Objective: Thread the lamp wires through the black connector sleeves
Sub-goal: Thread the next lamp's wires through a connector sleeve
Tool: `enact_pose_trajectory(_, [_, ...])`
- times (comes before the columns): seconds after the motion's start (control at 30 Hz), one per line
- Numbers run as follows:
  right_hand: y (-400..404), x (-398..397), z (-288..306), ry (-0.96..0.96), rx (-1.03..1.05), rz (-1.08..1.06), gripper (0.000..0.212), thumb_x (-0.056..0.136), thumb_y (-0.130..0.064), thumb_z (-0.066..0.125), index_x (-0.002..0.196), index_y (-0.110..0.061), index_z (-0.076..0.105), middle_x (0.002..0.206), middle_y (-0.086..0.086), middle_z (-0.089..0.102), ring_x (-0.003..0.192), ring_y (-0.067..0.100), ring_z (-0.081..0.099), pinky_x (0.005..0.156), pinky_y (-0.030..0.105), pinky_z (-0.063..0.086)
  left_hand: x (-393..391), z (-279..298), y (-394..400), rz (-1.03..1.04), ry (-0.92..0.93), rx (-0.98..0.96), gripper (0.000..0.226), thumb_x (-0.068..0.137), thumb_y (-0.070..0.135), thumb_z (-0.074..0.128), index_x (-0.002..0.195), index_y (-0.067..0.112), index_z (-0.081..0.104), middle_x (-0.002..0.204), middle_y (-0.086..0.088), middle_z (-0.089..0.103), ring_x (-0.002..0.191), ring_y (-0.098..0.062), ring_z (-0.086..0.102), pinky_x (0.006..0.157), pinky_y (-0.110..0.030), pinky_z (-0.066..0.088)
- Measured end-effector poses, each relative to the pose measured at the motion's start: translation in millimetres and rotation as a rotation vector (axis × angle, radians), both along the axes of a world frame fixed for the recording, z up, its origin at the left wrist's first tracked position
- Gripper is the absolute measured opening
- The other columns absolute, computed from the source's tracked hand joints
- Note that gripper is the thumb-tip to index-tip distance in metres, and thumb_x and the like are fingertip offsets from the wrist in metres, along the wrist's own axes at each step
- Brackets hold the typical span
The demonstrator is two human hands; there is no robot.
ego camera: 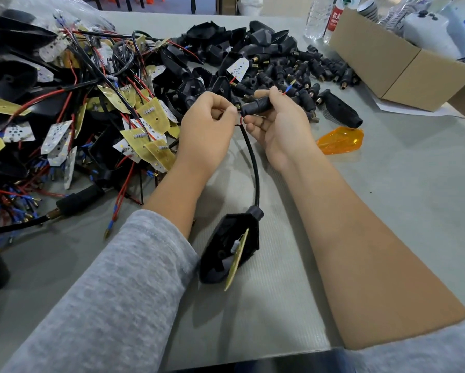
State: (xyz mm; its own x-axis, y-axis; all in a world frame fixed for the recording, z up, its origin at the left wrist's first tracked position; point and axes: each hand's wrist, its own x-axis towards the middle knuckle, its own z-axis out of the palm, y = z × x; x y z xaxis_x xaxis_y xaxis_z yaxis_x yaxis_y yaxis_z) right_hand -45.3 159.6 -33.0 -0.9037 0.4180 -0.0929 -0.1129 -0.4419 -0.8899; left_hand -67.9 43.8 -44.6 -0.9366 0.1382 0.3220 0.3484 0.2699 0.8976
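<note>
the right hand (pixel 277 122) grips a black connector sleeve (pixel 255 106) between thumb and curled fingers, holding it roughly level above the grey tabletop (pixel 387 211). a thin wire with a blue and red tip (pixel 287 90) pokes out past the fingers at the sleeve's far end. the left hand (pixel 207 127) is curled, its fingertips pinching the thin red wire (pixel 241 120) right at the sleeve's near mouth. from that point a black cable (pixel 254 162) curves down toward the viewer to a black lamp housing (pixel 226 251) lying on the tabletop between the forearms, with a yellow circuit board (pixel 236 259) tilted up out of its open side. to the left lies a heap of boards, red and black wires and housings (pixel 91 103). beyond the hands is a loose pile of more black sleeves with brass ends (pixel 306 68). an orange lens cover (pixel 340 140) lies just right of the right hand. at the far right an open cardboard box (pixel 403 68) holds white and pale plastic items, unclear in detail, and plastic bottles (pixel 325 20) stand just beside it.
</note>
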Motion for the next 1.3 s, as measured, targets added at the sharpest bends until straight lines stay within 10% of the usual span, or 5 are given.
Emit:
enact_pose_trajectory(0.13, [-1.0, 0.0, 3.2, 0.043, -0.118, 0.004, 0.005, 0.098, -0.009, 0.051, 0.101, -0.006, 0.053, 0.070, 0.007, 0.060, 0.050, 0.014, 0.058, 0.052, 0.022, 0.052, -2.3, 1.2, -1.2, 0.050, 0.011, -0.006, 0.009, 0.094, 0.017, 0.056, 0.093, 0.023, 0.062, 0.080, 0.014, 0.059, 0.071, 0.002, 0.055, 0.065, -0.009, 0.043])
enact_pose_trajectory(0.3, [-0.5, 0.4, 2.8, 0.053, -0.089, 0.004, 0.015, 0.092, 0.006, 0.050, 0.090, -0.008, 0.054, 0.070, 0.006, 0.058, 0.057, 0.016, 0.058, 0.054, 0.021, 0.052, -3.8, 0.7, -5.5, 0.039, 0.033, 0.023, 0.011, 0.093, 0.013, 0.061, 0.094, 0.017, 0.072, 0.073, 0.008, 0.063, 0.073, -0.015, 0.061, 0.079, -0.040, 0.057])
enact_pose_trajectory(1.3, [-3.3, 4.8, 3.0, 0.023, 0.045, 0.035, 0.017, 0.089, -0.006, 0.068, 0.085, -0.011, 0.053, 0.064, 0.001, 0.060, 0.046, 0.006, 0.052, 0.044, 0.015, 0.043, -2.9, -0.9, -6.0, -0.033, -0.019, 0.024, 0.009, 0.092, 0.015, 0.065, 0.087, 0.021, 0.069, 0.080, 0.003, 0.070, 0.083, -0.018, 0.069, 0.083, -0.044, 0.057])
